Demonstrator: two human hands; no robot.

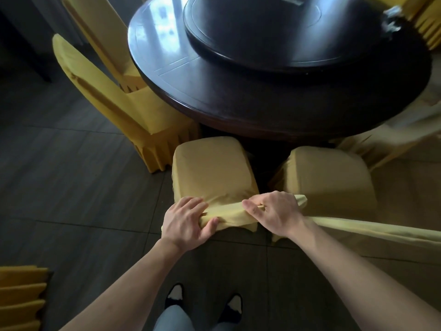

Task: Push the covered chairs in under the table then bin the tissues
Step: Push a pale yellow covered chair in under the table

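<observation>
A yellow-covered chair (212,168) stands in front of me, its seat just short of the round dark table (250,108). My left hand (188,220) and my right hand (274,211) both grip the top of its backrest, fingers curled over the cloth. A second covered chair (327,177) stands to its right, its backrest running past my right forearm. White crumpled tissues (393,17) lie blurred on the table's far right edge.
Another covered chair (107,96) stands at the left, pushed against the table, with one more behind it. A dark turntable (298,44) sits on the table. A pleated yellow skirt (21,297) shows at the bottom left. My feet stand on grey floor tiles.
</observation>
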